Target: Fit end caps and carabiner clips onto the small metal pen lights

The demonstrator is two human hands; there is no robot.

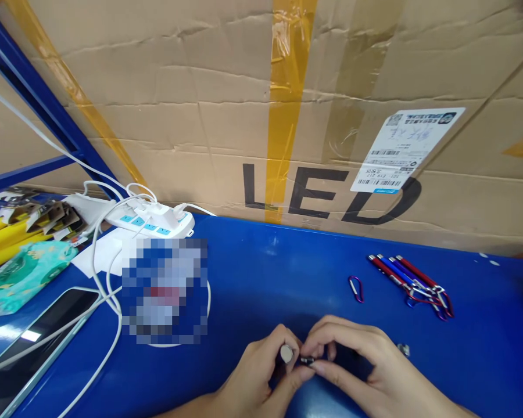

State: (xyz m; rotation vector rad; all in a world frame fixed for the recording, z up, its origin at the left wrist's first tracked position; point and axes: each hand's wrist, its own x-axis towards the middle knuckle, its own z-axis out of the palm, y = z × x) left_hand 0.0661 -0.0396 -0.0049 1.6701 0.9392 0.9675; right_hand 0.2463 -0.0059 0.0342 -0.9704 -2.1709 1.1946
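Both of my hands meet low at the front of the blue table (pixel 265 273). My left hand (pixel 261 377) is closed around a small silver cylinder (pixel 286 353), its round end showing between thumb and forefinger. Pinched in the fingers of my right hand (pixel 366 366) is a tiny dark metal part (pixel 307 361), held right against that cylinder. A small metal piece (pixel 403 349) lies on the table just past my right hand.
A bundle of red and blue pen-like sticks with clips (pixel 412 280) and a loose purple carabiner (pixel 356 288) lie at the right. A white power strip (pixel 146 219) with cables, a phone (pixel 39 331), a tissue pack (pixel 24 273) and yellow items sit left. A large cardboard box (pixel 287 116) walls the back.
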